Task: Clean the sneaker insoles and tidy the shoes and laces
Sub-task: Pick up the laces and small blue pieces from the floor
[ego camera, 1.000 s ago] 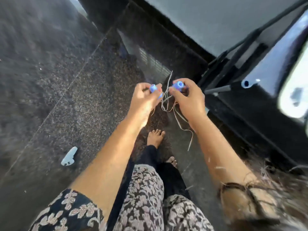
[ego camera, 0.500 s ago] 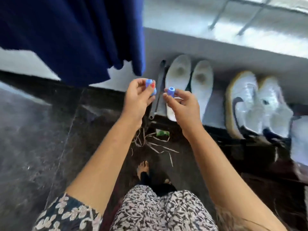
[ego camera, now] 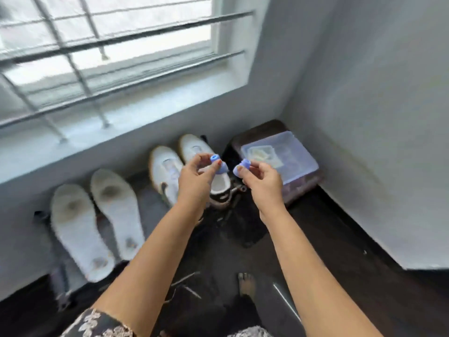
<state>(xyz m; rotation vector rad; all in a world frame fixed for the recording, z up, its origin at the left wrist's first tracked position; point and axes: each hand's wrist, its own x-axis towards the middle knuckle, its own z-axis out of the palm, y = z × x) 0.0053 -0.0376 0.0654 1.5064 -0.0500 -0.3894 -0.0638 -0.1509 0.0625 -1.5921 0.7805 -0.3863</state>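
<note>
Left hand [ego camera: 194, 183], right hand [ego camera: 262, 183] shifted rightward (pinching caps [ego camera: 243, 164]).

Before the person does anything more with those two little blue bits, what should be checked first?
1. Grip of the left hand on the first blue piece: ok, pinched at the fingertips.
2. Grip of the right hand on the second blue piece: ok, pinched.
3. The insoles are clean: not ok, dark marks show at heels and toes.
4. The sneakers stand side by side at the wall: ok.
5. The strands on the floor are the laces: cannot tell, blurred.
</note>
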